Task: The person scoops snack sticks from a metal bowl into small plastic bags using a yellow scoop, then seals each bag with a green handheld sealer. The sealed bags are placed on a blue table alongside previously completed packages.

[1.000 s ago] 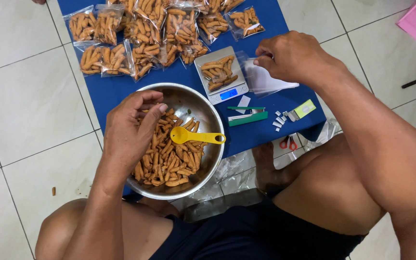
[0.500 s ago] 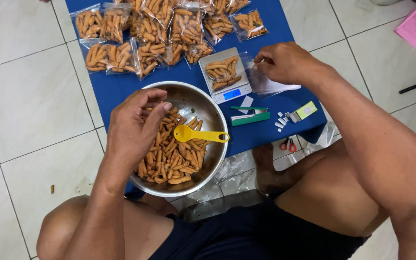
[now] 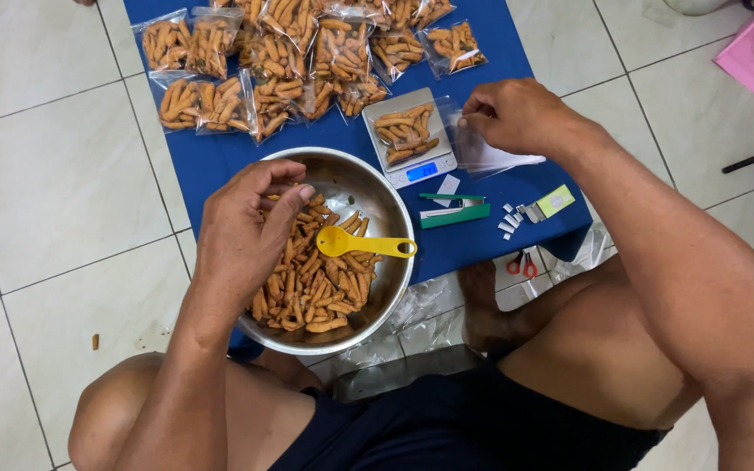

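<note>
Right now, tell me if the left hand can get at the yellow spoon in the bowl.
Probably yes: the left hand is already in the metal bowl among the snack sticks, and the yellow spoon lies uncovered beside it.

Orange snack sticks [image 3: 316, 288] heaped in steel bowl [image 3: 368, 187].

The scene is evenly and brightly lit by soft daylight. Only faint shadows are cast on the floor tiles [image 3: 54, 174]. Glare is seen on the steel bowl [image 3: 368, 187] and the plastic bags [image 3: 220, 52]. Focus is sharp throughout; edges are slightly curved.
</note>
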